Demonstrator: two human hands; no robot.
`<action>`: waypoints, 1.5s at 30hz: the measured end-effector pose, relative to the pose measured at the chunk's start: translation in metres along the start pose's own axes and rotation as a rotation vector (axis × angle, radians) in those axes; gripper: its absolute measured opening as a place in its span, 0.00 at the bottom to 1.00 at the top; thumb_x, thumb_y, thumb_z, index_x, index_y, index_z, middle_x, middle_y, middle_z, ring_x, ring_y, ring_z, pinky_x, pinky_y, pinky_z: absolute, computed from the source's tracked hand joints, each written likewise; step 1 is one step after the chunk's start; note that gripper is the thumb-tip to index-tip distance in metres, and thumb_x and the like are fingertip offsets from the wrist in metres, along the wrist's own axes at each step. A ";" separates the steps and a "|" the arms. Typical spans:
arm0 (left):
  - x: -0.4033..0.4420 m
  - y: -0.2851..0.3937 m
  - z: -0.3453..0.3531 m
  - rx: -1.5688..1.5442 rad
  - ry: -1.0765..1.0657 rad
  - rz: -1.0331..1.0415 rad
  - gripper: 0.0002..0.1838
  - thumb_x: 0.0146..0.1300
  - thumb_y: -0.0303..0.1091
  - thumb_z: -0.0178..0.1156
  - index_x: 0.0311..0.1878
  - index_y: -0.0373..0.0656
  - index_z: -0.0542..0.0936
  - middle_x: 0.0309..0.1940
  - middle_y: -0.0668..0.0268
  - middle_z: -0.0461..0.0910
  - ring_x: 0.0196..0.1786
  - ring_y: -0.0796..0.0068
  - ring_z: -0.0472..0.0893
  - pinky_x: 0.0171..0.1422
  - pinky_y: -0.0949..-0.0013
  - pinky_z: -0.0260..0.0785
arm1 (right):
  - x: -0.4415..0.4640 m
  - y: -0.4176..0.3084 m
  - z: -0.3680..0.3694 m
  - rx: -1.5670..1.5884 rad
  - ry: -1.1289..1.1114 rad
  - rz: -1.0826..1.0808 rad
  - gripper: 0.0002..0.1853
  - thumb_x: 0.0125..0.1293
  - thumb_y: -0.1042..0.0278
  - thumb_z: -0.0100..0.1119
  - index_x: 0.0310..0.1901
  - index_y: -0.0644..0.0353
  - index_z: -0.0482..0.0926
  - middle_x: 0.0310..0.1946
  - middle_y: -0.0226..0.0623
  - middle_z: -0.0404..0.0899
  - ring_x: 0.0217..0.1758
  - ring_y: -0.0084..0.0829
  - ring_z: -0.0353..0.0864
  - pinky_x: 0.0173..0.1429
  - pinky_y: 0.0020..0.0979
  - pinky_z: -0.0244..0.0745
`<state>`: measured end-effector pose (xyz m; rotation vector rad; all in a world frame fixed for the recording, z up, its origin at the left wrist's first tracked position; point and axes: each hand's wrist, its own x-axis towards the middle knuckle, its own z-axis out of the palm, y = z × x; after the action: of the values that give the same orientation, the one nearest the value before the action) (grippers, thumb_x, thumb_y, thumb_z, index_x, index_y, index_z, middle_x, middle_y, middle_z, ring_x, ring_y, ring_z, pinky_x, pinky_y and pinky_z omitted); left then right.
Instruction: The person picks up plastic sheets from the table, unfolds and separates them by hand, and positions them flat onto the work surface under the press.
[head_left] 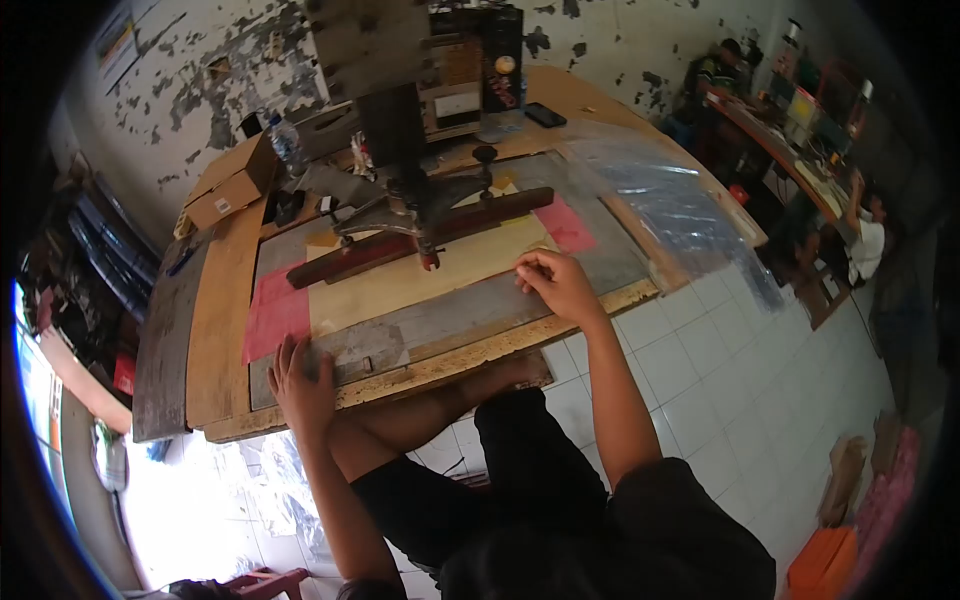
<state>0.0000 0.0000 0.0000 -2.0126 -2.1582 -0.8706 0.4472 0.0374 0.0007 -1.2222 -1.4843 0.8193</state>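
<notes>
At the near left of the grey plate (470, 312), the left hand (302, 385) lies palm down, fingers moderately spread, their tips beside the left pink sheet (275, 312); contact with that sheet cannot be confirmed. The right hand (555, 285) is at the near right corner of the cream sheet (425, 282), fingers curled and thumb close to the index finger; whether anything is pinched cannot be told. The cream sheet lies on the plate, between the left pink sheet and the right pink sheet (567, 226).

A long red-brown bar (430, 240) crosses above, hiding part of the cream sheet; whether the two touch is unclear. The upper end of the dark column (390, 125) is cut off by the frame.

A strip of plate separates the cream sheet from the worn wooden edge (480, 354), with a small metal piece (367, 364) upon it. Transparent plastic (680, 205) overhangs the table's right side, above white floor tiles (700, 370).
</notes>
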 end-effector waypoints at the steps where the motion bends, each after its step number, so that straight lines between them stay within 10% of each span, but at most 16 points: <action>1: 0.007 -0.005 0.000 0.009 0.012 0.014 0.28 0.73 0.49 0.65 0.72 0.49 0.81 0.80 0.56 0.72 0.84 0.54 0.66 0.90 0.43 0.46 | 0.004 -0.003 0.005 -0.026 0.005 -0.037 0.08 0.80 0.71 0.63 0.51 0.66 0.86 0.35 0.36 0.89 0.36 0.25 0.89 0.46 0.32 0.83; 45: -0.005 -0.013 0.010 -0.051 -0.037 0.035 0.27 0.73 0.48 0.64 0.72 0.49 0.82 0.80 0.62 0.74 0.83 0.58 0.68 0.89 0.42 0.49 | -0.014 -0.002 -0.008 -0.044 0.017 -0.175 0.09 0.78 0.68 0.64 0.48 0.66 0.85 0.32 0.36 0.89 0.35 0.27 0.89 0.45 0.33 0.81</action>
<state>-0.0081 0.0006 -0.0151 -2.1003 -2.1343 -0.8993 0.4545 0.0228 0.0005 -1.1111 -1.5784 0.6609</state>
